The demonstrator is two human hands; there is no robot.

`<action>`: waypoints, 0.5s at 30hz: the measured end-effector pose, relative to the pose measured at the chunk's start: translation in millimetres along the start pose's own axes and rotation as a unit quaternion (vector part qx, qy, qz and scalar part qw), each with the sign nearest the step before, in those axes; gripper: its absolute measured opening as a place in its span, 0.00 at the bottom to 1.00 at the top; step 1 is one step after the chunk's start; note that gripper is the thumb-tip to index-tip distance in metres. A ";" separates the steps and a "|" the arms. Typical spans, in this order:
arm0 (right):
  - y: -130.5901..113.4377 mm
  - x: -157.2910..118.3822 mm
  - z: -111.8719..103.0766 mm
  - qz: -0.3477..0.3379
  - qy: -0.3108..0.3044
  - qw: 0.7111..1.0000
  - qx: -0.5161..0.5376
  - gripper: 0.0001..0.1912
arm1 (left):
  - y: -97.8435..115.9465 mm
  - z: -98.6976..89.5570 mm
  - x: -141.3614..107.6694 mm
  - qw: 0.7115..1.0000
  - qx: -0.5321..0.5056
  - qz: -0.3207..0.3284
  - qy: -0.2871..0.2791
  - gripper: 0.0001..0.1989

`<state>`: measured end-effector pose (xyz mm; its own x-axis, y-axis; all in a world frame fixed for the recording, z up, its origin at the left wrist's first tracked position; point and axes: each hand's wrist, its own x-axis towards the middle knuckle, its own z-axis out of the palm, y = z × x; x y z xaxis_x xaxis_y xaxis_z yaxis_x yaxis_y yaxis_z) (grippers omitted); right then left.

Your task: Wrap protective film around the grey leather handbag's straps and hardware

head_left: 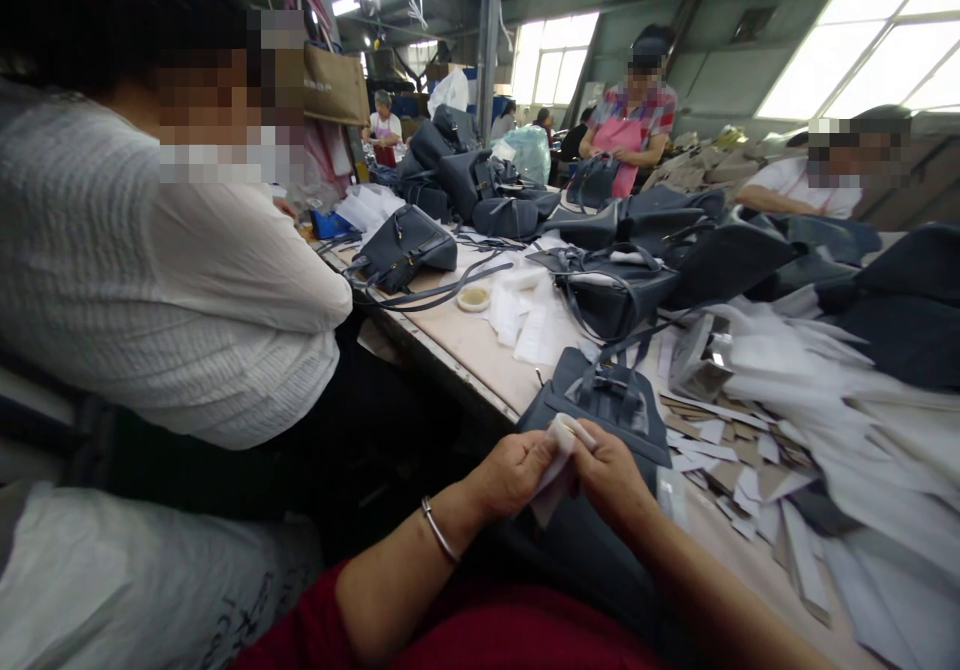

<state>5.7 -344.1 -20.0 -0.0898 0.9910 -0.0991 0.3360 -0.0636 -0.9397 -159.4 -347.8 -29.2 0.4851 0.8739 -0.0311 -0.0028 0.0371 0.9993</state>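
Observation:
My left hand [517,470] pinches a piece of thin white wrapping material [555,475] in the lower middle of the view. Close beside it, my right hand [611,470] is closed on the same white piece, which is folded over between the fingers of both hands. A small yellowish spot shows at its upper fold. Under and behind my hands lies a dark blue-grey bag [649,420] with a handle and straps, partly on the table edge and partly over my lap. My hands hide part of its front.
Dark bags [409,245] are piled along the table [442,335]. A tape roll [473,298] and white sheets [525,315] lie ahead. Cardboard strips [750,470] cover the right side. A person in white [225,290] sits close on the left; others work beyond.

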 end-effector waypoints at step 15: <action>-1.8 11.0 -48.9 -0.360 -0.092 0.913 -0.167 0.12 | -6.4 6.8 6.0 0.995 -0.018 -0.057 0.082 0.29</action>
<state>50.0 -327.4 -3.4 -0.5457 0.7236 0.4227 0.3923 0.6663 -0.6342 -150.5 -346.1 -35.7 0.3345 0.9303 -0.1506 0.0109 0.1559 0.9877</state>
